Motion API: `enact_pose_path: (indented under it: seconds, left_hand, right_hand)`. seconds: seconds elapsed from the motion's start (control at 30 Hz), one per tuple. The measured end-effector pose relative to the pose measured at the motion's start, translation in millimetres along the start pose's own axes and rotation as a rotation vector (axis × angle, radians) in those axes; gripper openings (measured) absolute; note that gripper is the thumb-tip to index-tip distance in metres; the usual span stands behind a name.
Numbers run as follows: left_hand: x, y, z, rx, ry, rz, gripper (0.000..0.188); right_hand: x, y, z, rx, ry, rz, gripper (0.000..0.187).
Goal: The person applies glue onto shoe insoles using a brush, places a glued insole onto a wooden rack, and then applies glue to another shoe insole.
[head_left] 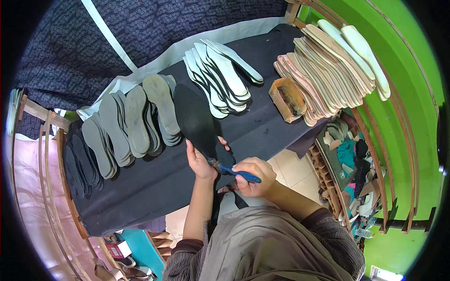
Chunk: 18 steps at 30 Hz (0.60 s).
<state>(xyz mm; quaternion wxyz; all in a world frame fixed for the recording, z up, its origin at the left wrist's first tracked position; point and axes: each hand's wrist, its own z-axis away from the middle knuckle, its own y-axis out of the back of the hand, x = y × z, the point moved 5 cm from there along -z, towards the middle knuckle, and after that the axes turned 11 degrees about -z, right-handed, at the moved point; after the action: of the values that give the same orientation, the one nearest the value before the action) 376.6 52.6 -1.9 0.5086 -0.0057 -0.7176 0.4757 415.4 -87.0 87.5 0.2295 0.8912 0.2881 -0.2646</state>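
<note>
The sole [194, 114] you hold is plain black; your brush [247, 175] shows a blue handle and brownish bristles. Your sleeves [341, 236] are dark brown with ribbing. You have black cloth over the bench [260, 136], grey soles [137, 122], white soles [234, 86] edged dark, and beige soles [328, 75] with some pinkish edges. The carton [280, 107] is brown, stained blackish. The curtain [56, 51] is navy, patterned with pale scrolls; the wall [384, 253], bright green

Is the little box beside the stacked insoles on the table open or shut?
Open: nothing covers the box on top, and its dark-stained inside shows.
</note>
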Motion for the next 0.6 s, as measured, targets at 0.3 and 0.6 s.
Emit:
enact_pose_path:
  seconds: [0.3, 0.6]
  left_hand:
    - [-4, 2, 0, -0.005, 0.001, 0.03, 0.062]
    - [0, -2, -1, 0.008, 0.007, 0.017, 0.061]
  right_hand:
    - [1, -10, -15, 0.052, 0.067, 0.001, 0.019]
    - [-1, 8, -3, -0.035, -0.056, -0.003, 0.01]
